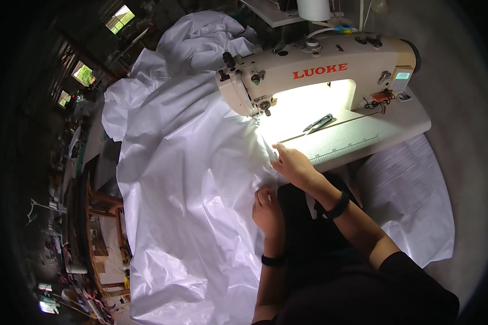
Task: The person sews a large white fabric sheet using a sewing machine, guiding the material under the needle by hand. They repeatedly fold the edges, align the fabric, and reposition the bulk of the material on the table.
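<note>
A large sheet of shiny white fabric (195, 162) drapes in folds over the left side of the table, its right edge running under the needle area of a white sewing machine (287, 62). My right hand (294, 167) is closed on that edge, just in front of the presser foot (256, 120). Lower down the same edge, my left hand (267, 212) has its fingers curled around the fabric near my lap. Both hands grip only fabric, as far as I can see. Thread snips (319, 124) lie on the lit machine bed, beyond my right hand.
A ruler scale (344, 149) runs along the bed's front edge. A small control panel (401, 80) sits on the machine's right end, with a red-and-black cable bundle (380, 98) beside it. More white fabric (409, 195) hangs at right. A wooden frame (95, 233) stands left.
</note>
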Motion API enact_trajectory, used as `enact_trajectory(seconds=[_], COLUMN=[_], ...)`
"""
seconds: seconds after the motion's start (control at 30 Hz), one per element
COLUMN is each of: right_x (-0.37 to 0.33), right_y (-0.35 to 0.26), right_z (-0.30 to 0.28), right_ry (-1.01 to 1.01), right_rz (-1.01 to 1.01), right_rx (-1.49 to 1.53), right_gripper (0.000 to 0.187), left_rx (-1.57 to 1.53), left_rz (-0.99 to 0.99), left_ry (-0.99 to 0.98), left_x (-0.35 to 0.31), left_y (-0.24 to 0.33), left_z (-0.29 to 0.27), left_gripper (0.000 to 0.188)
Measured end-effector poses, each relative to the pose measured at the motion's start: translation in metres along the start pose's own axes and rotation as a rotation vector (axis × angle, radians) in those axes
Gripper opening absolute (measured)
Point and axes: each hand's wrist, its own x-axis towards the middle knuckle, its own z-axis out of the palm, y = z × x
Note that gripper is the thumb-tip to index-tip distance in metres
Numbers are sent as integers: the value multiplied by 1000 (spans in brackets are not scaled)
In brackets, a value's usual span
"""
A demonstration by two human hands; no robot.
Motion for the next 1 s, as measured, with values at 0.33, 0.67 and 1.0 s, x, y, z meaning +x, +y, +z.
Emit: enact_trajectory(seconds=[0.33, 0.67, 1.0], right_x=[-11, -96, -10], right_y=[10, 31, 6], right_z=[-10, -21, -11], right_ry=[-91, -654, 33], right_rz=[-35, 259, -57], right_rx=[-6, 683, -256], right_gripper=[31, 29, 28], left_rx=[-101, -74, 10], left_rz=[14, 178, 229], left_ry=[-147, -446, -522], left_x=[22, 35, 38], left_y=[24, 17, 32], left_z=[-15, -38, -39], left_gripper=[15, 28, 25])
